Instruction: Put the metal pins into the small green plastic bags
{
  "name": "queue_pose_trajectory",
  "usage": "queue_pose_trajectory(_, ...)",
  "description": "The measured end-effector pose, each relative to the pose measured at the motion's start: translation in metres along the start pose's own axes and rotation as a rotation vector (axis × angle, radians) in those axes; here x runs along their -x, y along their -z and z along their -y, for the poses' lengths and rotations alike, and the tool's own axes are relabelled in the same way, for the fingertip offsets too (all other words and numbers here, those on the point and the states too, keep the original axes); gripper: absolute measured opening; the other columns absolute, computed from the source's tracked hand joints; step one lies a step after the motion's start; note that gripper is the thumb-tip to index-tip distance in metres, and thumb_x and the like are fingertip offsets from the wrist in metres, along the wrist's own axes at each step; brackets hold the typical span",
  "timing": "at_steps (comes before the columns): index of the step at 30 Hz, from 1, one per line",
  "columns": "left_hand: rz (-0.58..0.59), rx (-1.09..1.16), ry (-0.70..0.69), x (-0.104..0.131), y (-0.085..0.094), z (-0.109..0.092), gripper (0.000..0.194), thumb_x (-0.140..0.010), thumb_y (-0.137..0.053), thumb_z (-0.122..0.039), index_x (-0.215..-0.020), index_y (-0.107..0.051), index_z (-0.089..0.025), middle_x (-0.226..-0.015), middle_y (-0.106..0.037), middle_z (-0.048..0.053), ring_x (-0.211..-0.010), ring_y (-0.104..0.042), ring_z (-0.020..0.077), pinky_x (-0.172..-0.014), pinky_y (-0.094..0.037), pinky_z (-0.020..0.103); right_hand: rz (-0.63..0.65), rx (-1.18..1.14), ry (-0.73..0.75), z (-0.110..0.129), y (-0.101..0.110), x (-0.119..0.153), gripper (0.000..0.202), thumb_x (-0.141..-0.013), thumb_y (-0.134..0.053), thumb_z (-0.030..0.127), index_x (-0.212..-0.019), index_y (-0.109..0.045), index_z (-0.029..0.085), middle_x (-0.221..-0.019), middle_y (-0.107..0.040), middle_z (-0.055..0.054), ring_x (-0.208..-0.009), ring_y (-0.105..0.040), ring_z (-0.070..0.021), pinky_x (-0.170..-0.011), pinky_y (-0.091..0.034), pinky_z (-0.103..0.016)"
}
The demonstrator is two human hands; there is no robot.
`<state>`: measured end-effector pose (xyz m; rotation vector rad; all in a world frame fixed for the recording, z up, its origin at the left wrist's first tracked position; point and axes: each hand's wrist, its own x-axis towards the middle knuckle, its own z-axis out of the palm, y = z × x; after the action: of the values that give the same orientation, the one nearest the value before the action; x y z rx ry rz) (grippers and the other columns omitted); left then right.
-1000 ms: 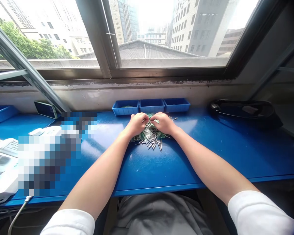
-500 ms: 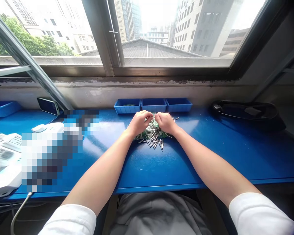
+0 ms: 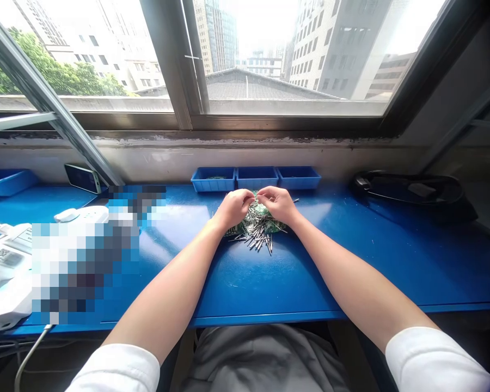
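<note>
Both hands are held close together over a pile of thin metal pin-like rods (image 3: 259, 233) on the blue tabletop. Among and behind the rods lie green pieces (image 3: 263, 209) that look like small circuit boards. My left hand (image 3: 234, 209) has its fingers curled in a pinch at the pile's left side. Facing it, my right hand (image 3: 279, 204) pinches with thumb and forefinger, the fingertips almost meeting the left ones. Whatever sits between the fingertips is too small to make out.
Three blue bins (image 3: 256, 178) stand in a row behind the pile; the left one holds small items. A phone (image 3: 82, 178) leans at the left by a metal post. White power adapters (image 3: 8, 256) and a cable lie left. A black object (image 3: 412, 193) sits at right.
My right hand's fingers have straightened somewhat from a more curled shape, staying by the left fingertips. My left hand has barely moved. The whole view has shifted slightly downward.
</note>
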<state>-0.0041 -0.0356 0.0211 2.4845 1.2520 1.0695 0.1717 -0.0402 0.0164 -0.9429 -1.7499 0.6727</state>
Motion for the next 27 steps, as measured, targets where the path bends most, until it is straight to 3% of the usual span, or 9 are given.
queue_pose_trajectory(4, 0.01, -0.006, 0.006, 0.0, 0.0, -0.003, 0.021, -0.089, -0.047, -0.027, -0.093, -0.066, -0.018, -0.092, -0.07, 0.005, -0.085, -0.063, 0.0181, -0.078, -0.049, 0.03, 0.073, -0.212, -0.085, 0.005, 0.003, -0.003, 0.022, -0.07, -0.069, 0.038, -0.078, -0.066, 0.018, -0.07, -0.067, -0.002, -0.063, -0.06, -0.0156, -0.061, -0.048, -0.029)
queue_pose_trajectory(6, -0.002, 0.0, 0.018, -0.001, 0.001, -0.003, 0.023, -0.089, -0.047, -0.028, -0.098, -0.065, -0.017, -0.096, -0.069, 0.006, -0.087, -0.063, 0.0182, -0.081, -0.048, 0.03, 0.039, -0.23, -0.101, 0.004, 0.006, -0.006, 0.021, -0.07, -0.068, 0.037, -0.078, -0.066, 0.018, -0.071, -0.067, -0.002, -0.065, -0.06, -0.0161, -0.065, -0.05, -0.031)
queue_pose_trajectory(8, -0.053, 0.009, 0.055, -0.002, 0.001, -0.001, 0.026, -0.089, -0.047, -0.029, -0.106, -0.062, -0.016, -0.099, -0.068, 0.007, -0.09, -0.062, 0.0182, -0.084, -0.048, 0.03, -0.045, -0.129, -0.083, 0.002, 0.01, -0.009, 0.02, -0.072, -0.064, 0.035, -0.082, -0.066, 0.018, -0.077, -0.069, -0.003, -0.072, -0.061, -0.0179, -0.072, -0.05, -0.033)
queue_pose_trajectory(11, -0.142, 0.003, 0.14, -0.003, 0.002, 0.008, 0.03, -0.088, -0.047, -0.027, -0.113, -0.058, -0.015, -0.099, -0.067, 0.007, -0.088, -0.062, 0.0178, -0.085, -0.048, 0.03, -0.167, 0.222, -0.008, -0.007, 0.017, -0.015, 0.024, -0.072, -0.06, 0.03, -0.093, -0.068, 0.019, -0.089, -0.07, -0.005, -0.087, -0.059, -0.0224, -0.083, -0.047, -0.039)
queue_pose_trajectory(16, -0.131, -0.082, 0.239, -0.002, 0.003, 0.02, 0.026, -0.088, -0.045, -0.027, -0.107, -0.059, -0.017, -0.095, -0.069, 0.007, -0.093, -0.062, 0.0206, -0.089, -0.042, 0.035, -0.155, 0.658, 0.013, -0.026, 0.027, -0.02, 0.053, -0.074, -0.06, 0.033, -0.126, -0.057, 0.021, -0.124, -0.061, -0.008, -0.11, -0.044, -0.0321, -0.093, -0.036, -0.053)
queue_pose_trajectory(20, -0.034, -0.158, 0.269, -0.002, 0.0, 0.016, 0.023, -0.089, -0.043, -0.027, -0.104, -0.059, -0.019, -0.097, -0.07, 0.006, -0.098, -0.062, 0.0231, -0.093, -0.034, 0.043, -0.112, 0.73, -0.048, -0.038, 0.027, -0.021, 0.066, -0.078, -0.058, 0.047, -0.138, -0.044, 0.024, -0.143, -0.045, -0.008, -0.113, -0.038, -0.0358, -0.091, -0.034, -0.057)
queue_pose_trajectory(27, 0.016, -0.176, 0.25, -0.001, -0.002, 0.014, 0.023, -0.089, -0.04, -0.026, -0.098, -0.061, -0.021, -0.105, -0.069, 0.007, -0.105, -0.059, 0.0237, -0.092, -0.032, 0.042, -0.049, 0.731, -0.146, -0.048, 0.025, -0.023, 0.066, -0.085, -0.037, 0.066, -0.138, -0.045, 0.027, -0.147, -0.038, -0.008, -0.12, -0.034, -0.0384, -0.094, -0.032, -0.06)
